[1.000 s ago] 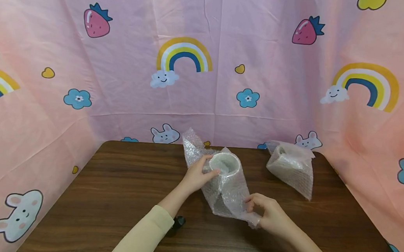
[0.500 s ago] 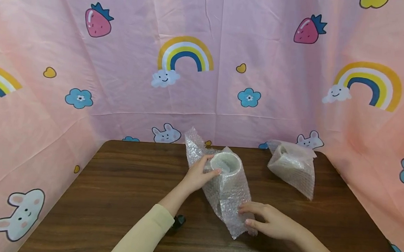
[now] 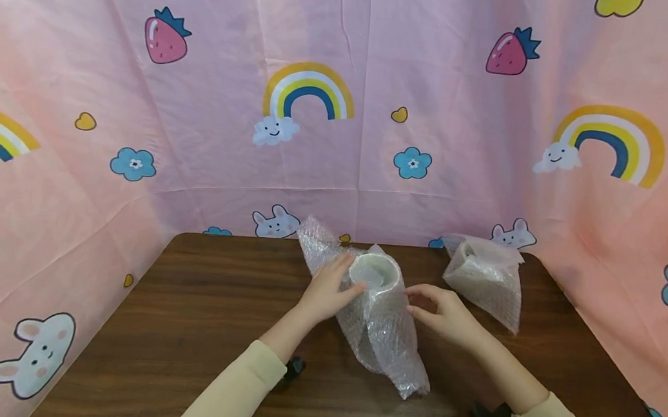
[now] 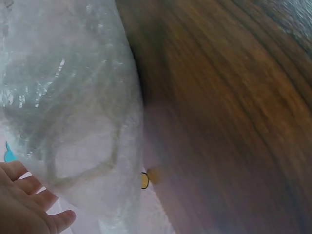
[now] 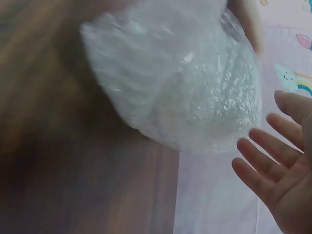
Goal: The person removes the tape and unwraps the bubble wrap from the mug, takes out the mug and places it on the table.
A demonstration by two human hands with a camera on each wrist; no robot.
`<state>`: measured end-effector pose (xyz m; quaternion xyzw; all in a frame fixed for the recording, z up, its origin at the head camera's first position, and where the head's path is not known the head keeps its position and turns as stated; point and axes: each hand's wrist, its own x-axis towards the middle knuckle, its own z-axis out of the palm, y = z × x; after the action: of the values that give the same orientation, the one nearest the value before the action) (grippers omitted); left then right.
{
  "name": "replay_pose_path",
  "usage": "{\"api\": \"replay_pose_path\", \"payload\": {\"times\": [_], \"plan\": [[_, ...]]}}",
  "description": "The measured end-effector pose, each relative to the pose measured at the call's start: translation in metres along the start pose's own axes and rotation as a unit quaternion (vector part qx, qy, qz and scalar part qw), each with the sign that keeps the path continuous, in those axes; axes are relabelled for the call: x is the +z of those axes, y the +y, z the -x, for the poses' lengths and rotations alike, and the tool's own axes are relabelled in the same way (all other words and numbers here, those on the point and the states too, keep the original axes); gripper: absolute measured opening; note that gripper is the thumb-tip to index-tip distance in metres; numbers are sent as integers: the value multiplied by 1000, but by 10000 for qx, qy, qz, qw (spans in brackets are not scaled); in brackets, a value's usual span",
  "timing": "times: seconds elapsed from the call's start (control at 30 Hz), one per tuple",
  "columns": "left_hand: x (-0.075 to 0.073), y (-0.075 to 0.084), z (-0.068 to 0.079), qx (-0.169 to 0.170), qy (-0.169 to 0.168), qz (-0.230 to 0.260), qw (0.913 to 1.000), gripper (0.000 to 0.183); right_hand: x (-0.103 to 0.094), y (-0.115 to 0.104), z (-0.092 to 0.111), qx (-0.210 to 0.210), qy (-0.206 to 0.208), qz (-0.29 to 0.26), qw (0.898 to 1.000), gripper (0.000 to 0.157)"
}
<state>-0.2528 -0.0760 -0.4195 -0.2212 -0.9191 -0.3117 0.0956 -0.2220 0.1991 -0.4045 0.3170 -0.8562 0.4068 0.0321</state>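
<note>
Here's glossy, dimpled plastic gleaming on the bubble wrap [image 3: 394, 342] and the second wrapped bundle [image 3: 483, 277], smooth wood grain across the bench [image 3: 218, 284], softly creased cloth in the backdrop [image 3: 213, 109], matt fabric sleeves [image 3: 237, 382]!

a dark wood-grain table [image 3: 218, 291] carries a bubble-wrapped cylinder [image 3: 390, 319] and, farther right, a wrapped bundle [image 3: 483, 277].
</note>
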Motion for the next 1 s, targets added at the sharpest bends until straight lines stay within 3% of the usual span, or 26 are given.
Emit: {"api": "replay_pose_path", "payload": {"times": [0.1,0.2,0.4,0.63,0.87,1.0], "plan": [[-3,6,0,-2,14,-201,9998,83,-3,0,-13,62,269,40,9996,41],[-6,12,2,-35,-72,-409,9991,93,-5,0,-23,54,281,289,9992,52],[-1,15,5,64,-283,-623,9976,104,-6,-1,-39,300,-113,539,9980,69],[0,11,9,67,-403,-326,9986,100,-3,3,-53,559,-691,459,9950,69],[-9,6,16,73,-30,173,9998,80,-4,4,-57,668,-694,298,9949,67],[-14,3,25,-163,295,427,9985,74,-3,5,-57,682,-725,330,9945,67]]}}
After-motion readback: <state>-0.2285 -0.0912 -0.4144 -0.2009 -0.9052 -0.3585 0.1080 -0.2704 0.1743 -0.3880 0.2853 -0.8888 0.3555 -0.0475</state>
